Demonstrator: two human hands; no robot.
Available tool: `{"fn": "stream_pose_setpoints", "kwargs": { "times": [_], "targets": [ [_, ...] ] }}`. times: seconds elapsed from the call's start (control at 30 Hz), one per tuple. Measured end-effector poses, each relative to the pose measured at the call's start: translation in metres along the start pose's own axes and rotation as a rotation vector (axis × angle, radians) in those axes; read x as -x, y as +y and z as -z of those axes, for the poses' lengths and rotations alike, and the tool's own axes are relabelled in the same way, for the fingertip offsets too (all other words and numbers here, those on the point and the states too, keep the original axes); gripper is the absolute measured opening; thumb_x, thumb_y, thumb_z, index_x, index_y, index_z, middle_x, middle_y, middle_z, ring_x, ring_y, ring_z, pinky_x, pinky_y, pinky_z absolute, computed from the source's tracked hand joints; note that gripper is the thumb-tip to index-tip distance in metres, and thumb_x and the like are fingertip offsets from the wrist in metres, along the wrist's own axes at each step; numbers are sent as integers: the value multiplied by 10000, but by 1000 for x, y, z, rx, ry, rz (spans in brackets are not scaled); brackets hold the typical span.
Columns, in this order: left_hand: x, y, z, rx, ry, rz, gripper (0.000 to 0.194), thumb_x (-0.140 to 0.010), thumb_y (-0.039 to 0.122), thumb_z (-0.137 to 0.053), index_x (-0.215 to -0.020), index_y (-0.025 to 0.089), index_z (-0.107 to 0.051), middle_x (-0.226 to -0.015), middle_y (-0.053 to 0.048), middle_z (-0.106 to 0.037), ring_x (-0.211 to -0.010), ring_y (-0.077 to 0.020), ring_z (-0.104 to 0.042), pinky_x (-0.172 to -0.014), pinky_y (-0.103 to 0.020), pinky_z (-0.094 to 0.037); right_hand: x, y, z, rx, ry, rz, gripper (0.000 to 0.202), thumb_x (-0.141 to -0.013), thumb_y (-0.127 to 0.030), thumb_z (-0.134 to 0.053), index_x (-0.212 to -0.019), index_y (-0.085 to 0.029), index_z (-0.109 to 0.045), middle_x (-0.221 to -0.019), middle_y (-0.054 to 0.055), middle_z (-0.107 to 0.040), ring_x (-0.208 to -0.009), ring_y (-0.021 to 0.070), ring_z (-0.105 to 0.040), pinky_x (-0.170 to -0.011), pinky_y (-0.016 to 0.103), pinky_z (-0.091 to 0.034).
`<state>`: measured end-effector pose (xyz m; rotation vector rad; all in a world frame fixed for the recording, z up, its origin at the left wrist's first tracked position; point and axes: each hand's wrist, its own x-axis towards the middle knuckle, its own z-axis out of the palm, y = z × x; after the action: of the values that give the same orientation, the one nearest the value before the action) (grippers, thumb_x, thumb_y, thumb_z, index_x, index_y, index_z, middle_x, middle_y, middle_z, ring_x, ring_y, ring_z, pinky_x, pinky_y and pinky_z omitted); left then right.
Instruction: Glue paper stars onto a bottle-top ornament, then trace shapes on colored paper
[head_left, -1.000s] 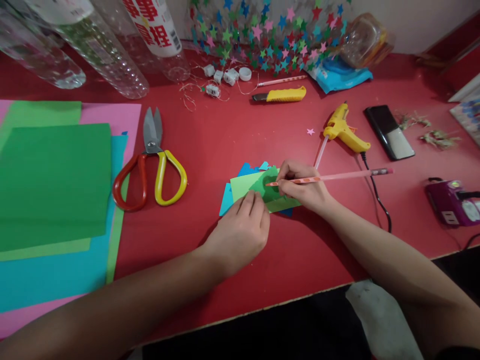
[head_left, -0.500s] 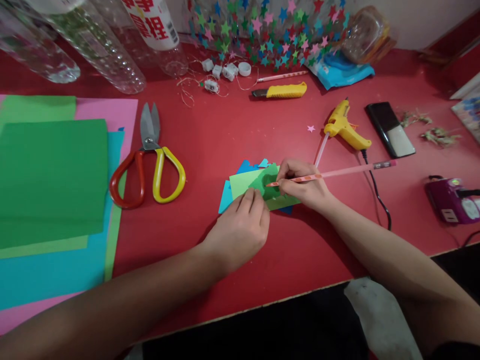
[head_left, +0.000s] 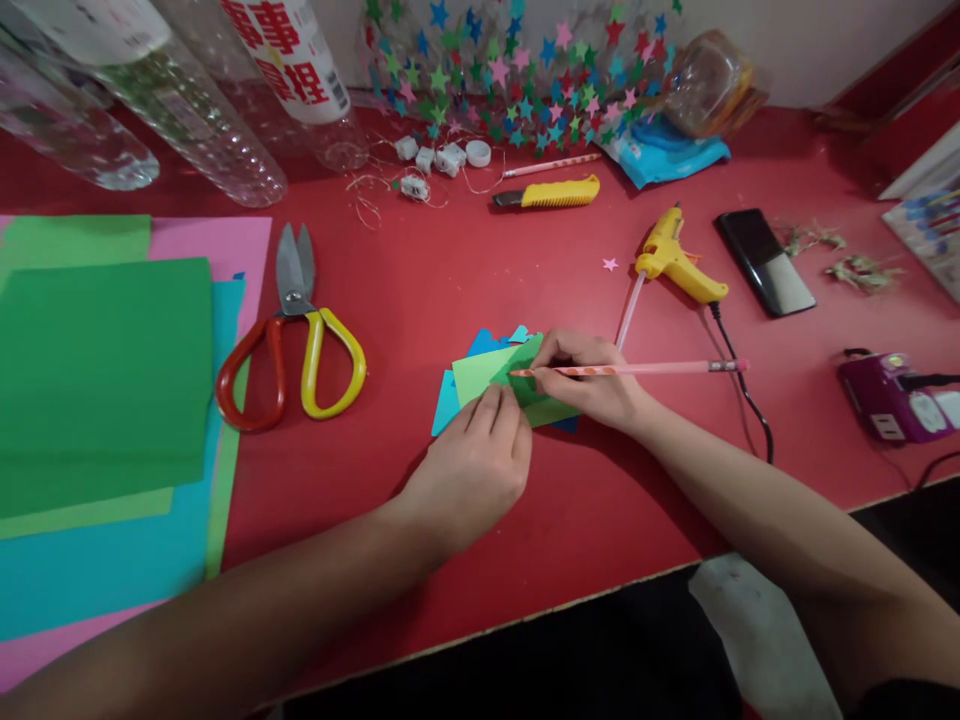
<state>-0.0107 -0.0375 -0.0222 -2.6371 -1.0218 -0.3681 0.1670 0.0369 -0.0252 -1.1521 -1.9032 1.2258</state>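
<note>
My right hand (head_left: 589, 380) is closed round a pink spotted pencil (head_left: 664, 369), its tip on a small piece of dark green paper (head_left: 528, 351). Beside it, my left hand (head_left: 480, 460) has its fingers together, pressing the near edge of that piece down. Under the dark green piece lies a light green paper (head_left: 474, 374). Blue paper pieces (head_left: 445, 404) stick out from beneath that one. My fingers hide part of the dark green piece, and I cannot make out any drawn line.
Scissors (head_left: 295, 300) lie left, beside stacked coloured sheets (head_left: 105, 370). Behind are a yellow cutter (head_left: 559, 192), plastic bottles (head_left: 217, 130) and a star-covered clear container (head_left: 525, 80). To the right are a glue gun (head_left: 679, 262) with its cord, a phone (head_left: 765, 262) and a purple power adapter (head_left: 892, 395).
The pencil tip has moved left across the dark green paper, and the pencil now lies closer to level in view. My left hand still presses the paper. The whole view has shifted slightly.
</note>
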Motion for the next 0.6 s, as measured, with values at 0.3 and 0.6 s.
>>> {"fn": "stream_pose_setpoints", "kwargs": {
  "times": [0.3,0.6],
  "targets": [
    [0,0,2,1,-32,-9,337,-853,8,-401,-1034,-48,-680,-1052,-257,-697,-986,-333,-692,-801,-395,-604,2,0,-2,-21,143,-58,76,-710,-169,-539,-647,-187,-500,-548,-57,-478,-483,60,-384,-452,199,-290],
    [1,-1,0,0,-29,-10,326,-860,4,-401,-1034,-47,-673,-1053,-257,-696,-985,-325,-693,-803,-396,-602,2,2,0,-5,128,-46,70,-711,-163,-532,-657,-188,-496,-555,-57,-481,-494,62,-385,-466,204,-298]
  ]
}}
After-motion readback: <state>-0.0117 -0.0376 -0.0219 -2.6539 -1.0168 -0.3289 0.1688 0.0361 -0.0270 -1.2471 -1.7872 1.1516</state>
